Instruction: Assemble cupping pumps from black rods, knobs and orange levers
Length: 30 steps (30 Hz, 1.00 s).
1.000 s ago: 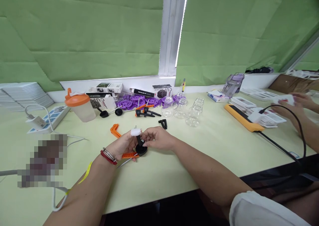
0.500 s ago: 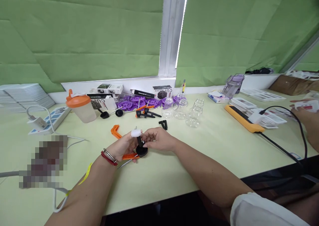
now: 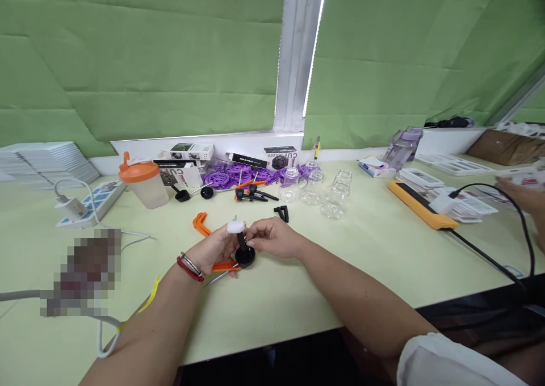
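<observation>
My left hand (image 3: 218,246) is closed around a black part with a round base and an upright stem (image 3: 244,255). A white wrap covers the left thumb, which lies at the top of the stem. At the right side of the stem, my right hand (image 3: 272,237) has its fingers pinched together against the part; what lies between the fingertips is hidden. An orange strip (image 3: 225,267) and a thin metal rod (image 3: 215,279) show under the left hand. Behind the left hand lies a bent orange piece (image 3: 200,223). Two small black pegs (image 3: 281,213) rest beyond the right hand.
Purple wheel-like parts (image 3: 217,180), black knobbed rods (image 3: 255,194) and clear bottle-shaped pieces (image 3: 336,196) stand along the back. A shaker cup (image 3: 147,184) and power strip (image 3: 91,204) are left. An orange-edged power strip (image 3: 421,205) and another person's hand (image 3: 522,196) are right.
The whole view has shifted slightly, so things appear a little further right. Both hands keep nearly the same hold on the black part. The other person's hand at right has moved.
</observation>
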Motion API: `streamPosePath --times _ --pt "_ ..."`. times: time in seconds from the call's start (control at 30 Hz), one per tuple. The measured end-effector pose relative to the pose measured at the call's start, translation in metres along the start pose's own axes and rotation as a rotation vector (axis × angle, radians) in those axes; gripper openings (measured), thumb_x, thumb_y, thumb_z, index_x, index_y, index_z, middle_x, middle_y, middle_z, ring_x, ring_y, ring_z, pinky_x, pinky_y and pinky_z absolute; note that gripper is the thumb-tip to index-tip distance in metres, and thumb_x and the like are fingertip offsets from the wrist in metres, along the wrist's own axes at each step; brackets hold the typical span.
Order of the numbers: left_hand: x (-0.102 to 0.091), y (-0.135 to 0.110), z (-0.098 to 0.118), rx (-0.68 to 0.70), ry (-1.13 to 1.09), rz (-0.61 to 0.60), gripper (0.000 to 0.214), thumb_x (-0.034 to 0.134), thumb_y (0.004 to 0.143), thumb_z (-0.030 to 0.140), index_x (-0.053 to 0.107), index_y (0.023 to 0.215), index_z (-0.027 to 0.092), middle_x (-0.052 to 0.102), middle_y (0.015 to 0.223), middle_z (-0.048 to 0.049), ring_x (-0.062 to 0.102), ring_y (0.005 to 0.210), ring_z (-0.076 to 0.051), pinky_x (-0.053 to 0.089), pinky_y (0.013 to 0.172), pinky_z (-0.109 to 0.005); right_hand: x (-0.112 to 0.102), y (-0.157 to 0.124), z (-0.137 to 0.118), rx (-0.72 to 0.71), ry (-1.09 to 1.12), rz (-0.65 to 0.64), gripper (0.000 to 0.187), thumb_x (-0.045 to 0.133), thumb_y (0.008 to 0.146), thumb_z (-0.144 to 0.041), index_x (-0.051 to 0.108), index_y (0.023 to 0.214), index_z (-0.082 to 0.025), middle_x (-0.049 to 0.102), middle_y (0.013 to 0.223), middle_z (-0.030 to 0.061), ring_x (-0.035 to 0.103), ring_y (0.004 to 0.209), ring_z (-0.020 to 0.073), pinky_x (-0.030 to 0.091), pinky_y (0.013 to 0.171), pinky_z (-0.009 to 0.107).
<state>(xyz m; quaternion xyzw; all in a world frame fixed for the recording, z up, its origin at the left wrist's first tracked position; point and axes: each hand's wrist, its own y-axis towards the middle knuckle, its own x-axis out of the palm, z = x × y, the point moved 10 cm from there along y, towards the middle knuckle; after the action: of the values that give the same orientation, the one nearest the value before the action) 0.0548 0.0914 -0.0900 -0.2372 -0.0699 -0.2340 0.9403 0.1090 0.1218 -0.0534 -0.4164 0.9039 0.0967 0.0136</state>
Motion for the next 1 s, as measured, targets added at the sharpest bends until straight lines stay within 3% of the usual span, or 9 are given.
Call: streamPosePath --times 0.4,0.67,1.0 --pt "-0.0022 -0.0045 0.0030 -0.005 0.023 0.080 0.052 0.056 0.065 0.063 0.060 0.088 0.016 0.060 0.066 -0.0039 0.057 0.055 -0.019 0.049 0.040 -0.030 -0.0004 0.0009 0.0052 0.026 0.025 0.006 0.020 0.070 0.070 -0.029 0.060 0.074 -0.012 0.055 0.066 -0.0013 0.049 0.058 0.0085 0.043 0.060 0.025" --pt "0.0012 -0.0033 0.0016 0.000 -0.010 0.018 0.050 0.056 0.068 0.064 0.061 0.088 0.018 0.061 0.067 -0.0039 0.058 0.058 -0.020 0.048 0.042 -0.029 -0.0009 0.0006 0.0063 0.044 0.049 0.018 0.022 0.071 0.068 -0.030 0.060 0.075 -0.012 0.056 0.068 -0.0005 0.052 0.060 0.0093 0.045 0.061 0.026" --pt "-0.0019 -0.0038 0.0021 0.022 -0.009 0.036 0.052 0.053 0.069 0.067 0.060 0.088 0.019 0.060 0.068 -0.0033 0.058 0.060 -0.020 0.049 0.043 -0.030 -0.0018 0.0010 0.0077 0.054 0.087 0.030 0.028 0.074 0.066 -0.035 0.061 0.075 -0.012 0.057 0.065 -0.0010 0.053 0.058 0.0093 0.046 0.061 0.027"
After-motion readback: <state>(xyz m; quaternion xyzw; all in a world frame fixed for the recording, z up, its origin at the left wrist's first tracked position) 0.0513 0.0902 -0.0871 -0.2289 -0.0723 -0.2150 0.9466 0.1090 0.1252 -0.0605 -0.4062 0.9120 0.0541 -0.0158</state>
